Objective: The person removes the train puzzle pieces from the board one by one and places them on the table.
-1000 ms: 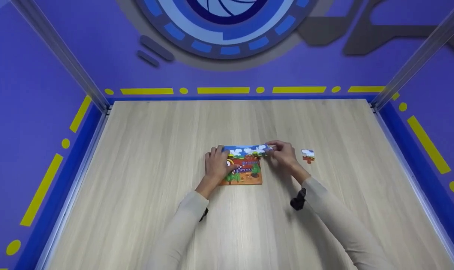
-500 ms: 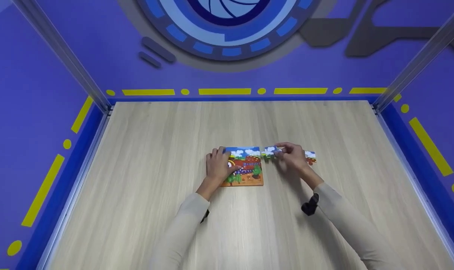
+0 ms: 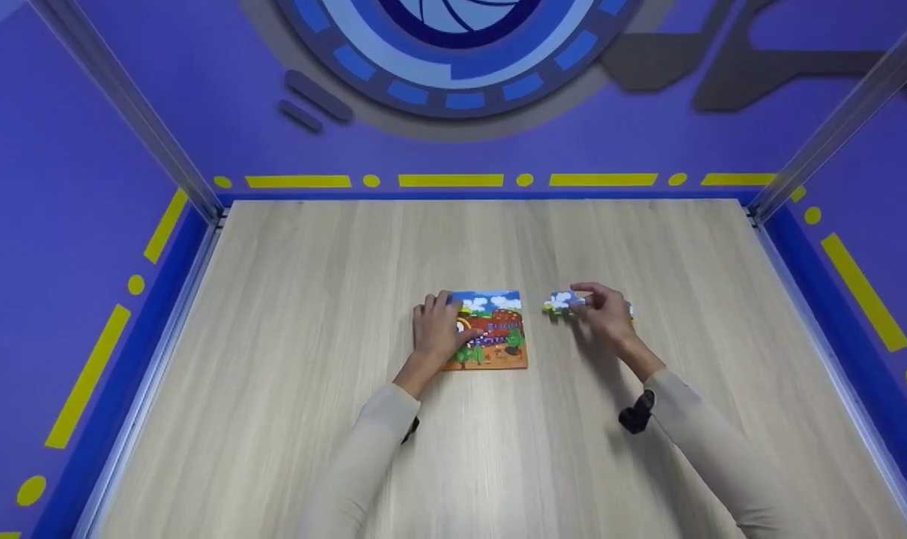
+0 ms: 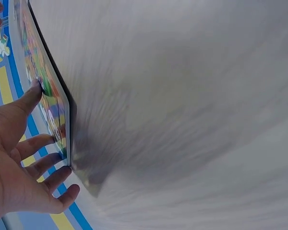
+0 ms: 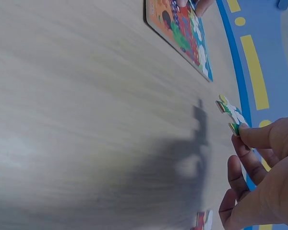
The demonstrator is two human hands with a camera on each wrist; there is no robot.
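Note:
A jigsaw puzzle (image 3: 502,348) with a red, blue and green cartoon picture lies near the middle of the table. On its left side rests my left hand (image 3: 434,329), the thumb laid over the picture and the other fingertips along the edge. To the right of the puzzle, my right hand (image 3: 605,314) pinches a jigsaw piece (image 3: 562,303) with white clouds and green between thumb and index finger. The right wrist view shows this piece (image 5: 233,114) raised, with its shadow on the table; the other fingers are loosely bent.
Another jigsaw piece (image 5: 204,220) lies on the table below the right hand, mostly hidden by it in the head view. The pale wooden table (image 3: 311,299) is enclosed by blue panels (image 3: 438,161) with yellow marks at the back and sides.
My right hand has moved right, away from the puzzle, carrying the pinched jigsaw piece from its upper right corner and now overlapping the other piece. The left hand has stayed on the puzzle.

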